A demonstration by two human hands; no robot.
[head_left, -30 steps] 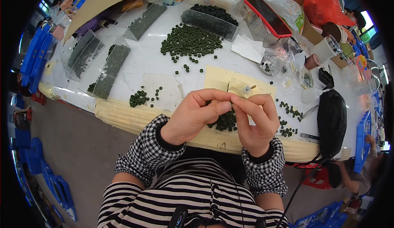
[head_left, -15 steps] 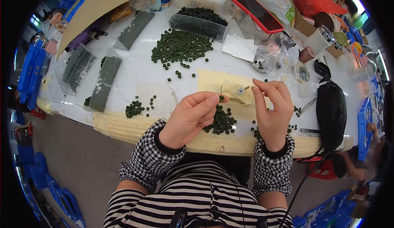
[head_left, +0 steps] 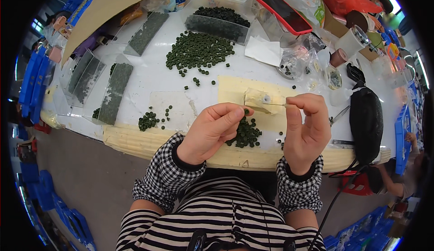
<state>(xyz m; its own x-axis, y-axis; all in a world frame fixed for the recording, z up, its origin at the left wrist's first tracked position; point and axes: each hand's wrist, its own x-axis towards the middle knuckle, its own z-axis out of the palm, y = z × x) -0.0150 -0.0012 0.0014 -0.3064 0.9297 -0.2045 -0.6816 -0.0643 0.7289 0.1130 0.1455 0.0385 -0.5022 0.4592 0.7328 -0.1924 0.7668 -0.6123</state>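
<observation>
Between the thumb and forefinger of my left hand (head_left: 212, 133) is a small dark green round piece (head_left: 246, 111), mostly covered by the fingertips. My right hand (head_left: 309, 129) pinches a thin stick-like piece (head_left: 285, 105) just to the right of a block wrapped in cream tape (head_left: 257, 101). A pale round fitting (head_left: 266, 99) shows on that block, which rests on a yellowish sheet (head_left: 229, 87). Under my left fingertips lies a small heap of green pieces (head_left: 244, 134). Another small cluster (head_left: 148, 121) sits left of my left hand.
Farther back spreads a large pile of green pieces (head_left: 199, 51), before a clear box (head_left: 217, 27) of more. Clear trays (head_left: 115, 92) stand at left. A red-cased phone (head_left: 283, 13), white paper (head_left: 263, 52) and a black pouch (head_left: 365, 126) lie to the right. A padded edge (head_left: 135, 138) borders the table.
My right hand has moved slightly right and closed its fingertips on the thin piece, which stood in the taped block before and is out of it now. My left hand has barely moved.
</observation>
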